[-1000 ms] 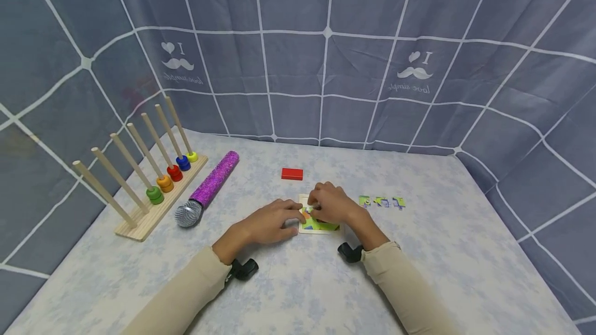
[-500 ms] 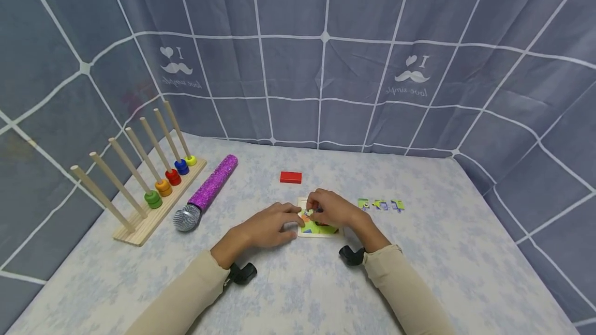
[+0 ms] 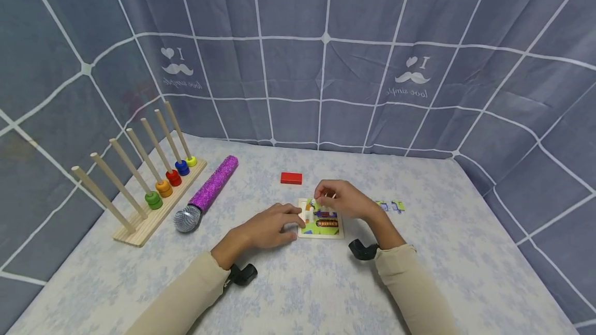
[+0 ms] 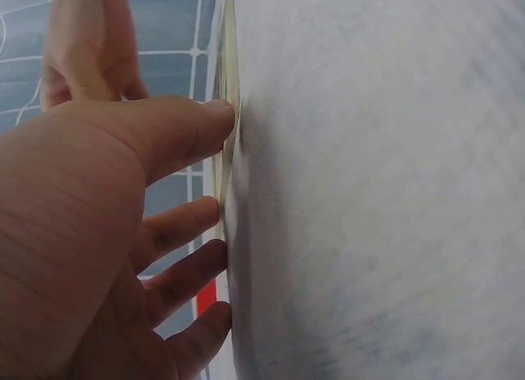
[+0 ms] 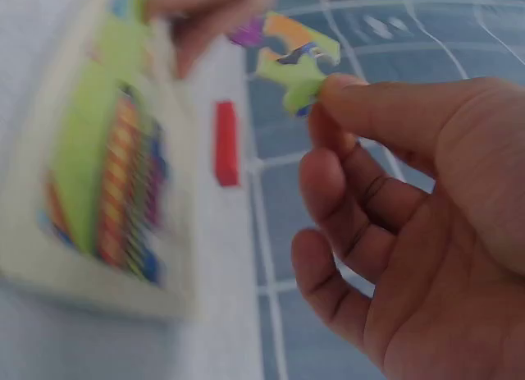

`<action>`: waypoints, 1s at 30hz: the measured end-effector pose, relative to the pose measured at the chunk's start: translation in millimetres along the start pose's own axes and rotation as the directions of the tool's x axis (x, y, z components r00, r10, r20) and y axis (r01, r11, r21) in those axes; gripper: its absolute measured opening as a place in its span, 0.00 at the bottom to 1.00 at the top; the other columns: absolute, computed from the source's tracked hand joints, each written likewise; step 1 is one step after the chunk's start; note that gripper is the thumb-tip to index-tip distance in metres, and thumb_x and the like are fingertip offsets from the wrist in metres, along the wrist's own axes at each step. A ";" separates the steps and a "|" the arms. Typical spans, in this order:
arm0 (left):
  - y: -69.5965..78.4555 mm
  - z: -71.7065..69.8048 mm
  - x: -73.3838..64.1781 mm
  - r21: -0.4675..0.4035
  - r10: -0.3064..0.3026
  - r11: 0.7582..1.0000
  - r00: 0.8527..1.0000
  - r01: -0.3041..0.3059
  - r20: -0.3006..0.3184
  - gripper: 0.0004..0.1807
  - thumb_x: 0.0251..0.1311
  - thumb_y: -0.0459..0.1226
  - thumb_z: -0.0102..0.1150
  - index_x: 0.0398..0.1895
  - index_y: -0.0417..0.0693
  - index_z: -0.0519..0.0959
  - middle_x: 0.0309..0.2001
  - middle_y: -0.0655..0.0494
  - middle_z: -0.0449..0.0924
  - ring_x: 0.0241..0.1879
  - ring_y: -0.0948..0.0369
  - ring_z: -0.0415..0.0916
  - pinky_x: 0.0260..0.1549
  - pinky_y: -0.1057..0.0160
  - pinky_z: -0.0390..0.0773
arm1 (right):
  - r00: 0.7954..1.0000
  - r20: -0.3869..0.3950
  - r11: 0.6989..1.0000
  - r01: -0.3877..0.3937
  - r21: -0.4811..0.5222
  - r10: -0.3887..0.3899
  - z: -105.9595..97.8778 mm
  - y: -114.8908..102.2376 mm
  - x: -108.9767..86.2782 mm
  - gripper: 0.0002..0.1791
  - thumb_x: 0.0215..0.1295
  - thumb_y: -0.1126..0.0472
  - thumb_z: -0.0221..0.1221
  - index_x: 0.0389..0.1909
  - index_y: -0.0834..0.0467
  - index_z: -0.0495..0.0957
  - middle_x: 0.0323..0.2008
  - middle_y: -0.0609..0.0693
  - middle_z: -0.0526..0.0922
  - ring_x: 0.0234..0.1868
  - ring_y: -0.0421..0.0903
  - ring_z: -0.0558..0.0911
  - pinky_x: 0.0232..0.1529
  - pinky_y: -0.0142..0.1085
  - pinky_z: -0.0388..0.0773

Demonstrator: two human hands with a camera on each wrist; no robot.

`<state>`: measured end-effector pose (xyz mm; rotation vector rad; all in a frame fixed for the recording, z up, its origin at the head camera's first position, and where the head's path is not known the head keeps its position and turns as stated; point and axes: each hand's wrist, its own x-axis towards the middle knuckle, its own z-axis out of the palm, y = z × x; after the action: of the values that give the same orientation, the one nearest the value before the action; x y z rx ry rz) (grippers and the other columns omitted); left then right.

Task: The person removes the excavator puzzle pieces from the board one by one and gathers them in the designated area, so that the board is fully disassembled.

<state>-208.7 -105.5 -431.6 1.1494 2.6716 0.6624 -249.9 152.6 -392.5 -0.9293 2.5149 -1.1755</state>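
Note:
A small jigsaw puzzle tray (image 3: 321,237) with a pale frame lies on the table, partly filled with colourful pieces. My left hand (image 3: 274,225) rests at its left edge, fingers extended, fingertips touching the frame and the picture. Above the tray's far side, my right hand (image 3: 344,199) pinches a puzzle piece (image 5: 303,89) between thumb and index finger. That piece is green with orange and purple parts and hangs clear of the tray in the right wrist view. Loose puzzle pieces (image 3: 398,206) lie right of the tray, partly covered by the right hand.
A red block (image 3: 291,178) sits beyond the tray. To the left lie a purple glitter microphone (image 3: 211,185) and a wooden peg stand (image 3: 172,195) with coloured rings. A blue-grey gridded curtain (image 3: 298,66) hangs behind the table.
My right hand has lifted off the tray and shifted right with a puzzle piece pinched, uncovering more of the picture. The left hand stays in place.

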 end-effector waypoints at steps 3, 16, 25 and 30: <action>0.8 0.4 -0.5 0.007 -0.013 1.000 1.000 0.013 0.004 0.14 0.69 0.42 0.62 0.57 0.56 0.82 0.69 0.50 0.70 0.67 0.49 0.65 0.63 0.46 0.67 | 0.997 -0.046 0.998 -0.053 0.039 0.055 -18.9 2.6 -14.7 0.02 0.73 0.65 0.59 0.40 0.58 0.80 0.37 0.50 0.81 0.39 0.53 0.78 0.38 0.43 0.74; 1.7 2.5 1.4 0.019 -0.017 1.000 1.000 0.017 -0.007 0.14 0.69 0.42 0.61 0.56 0.56 0.82 0.68 0.50 0.70 0.68 0.49 0.65 0.63 0.47 0.66 | 0.978 0.018 0.971 -0.204 -0.127 0.208 -46.5 58.2 -74.5 0.02 0.73 0.69 0.57 0.40 0.61 0.73 0.34 0.50 0.79 0.32 0.45 0.73 0.34 0.39 0.71; -0.4 4.4 1.0 0.020 -0.012 1.000 1.000 0.012 -0.014 0.14 0.69 0.41 0.61 0.56 0.56 0.82 0.68 0.50 0.70 0.68 0.50 0.65 0.64 0.47 0.66 | 0.972 -0.052 0.945 -0.235 -0.228 0.229 -47.6 60.3 -77.7 0.11 0.70 0.71 0.60 0.34 0.59 0.66 0.26 0.48 0.70 0.26 0.44 0.67 0.30 0.38 0.65; -0.8 3.9 0.4 0.018 -0.002 1.000 1.000 0.002 -0.017 0.14 0.69 0.41 0.62 0.56 0.55 0.82 0.68 0.49 0.70 0.68 0.49 0.65 0.64 0.46 0.65 | 0.972 -0.059 0.936 -0.234 -0.264 0.226 -45.5 58.6 -78.0 0.11 0.69 0.70 0.60 0.33 0.58 0.67 0.25 0.47 0.69 0.26 0.43 0.67 0.30 0.38 0.65</action>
<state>-208.3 -104.3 -435.4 1.1503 2.6974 0.6521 -235.6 257.6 -411.9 -0.6503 2.7623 -0.7955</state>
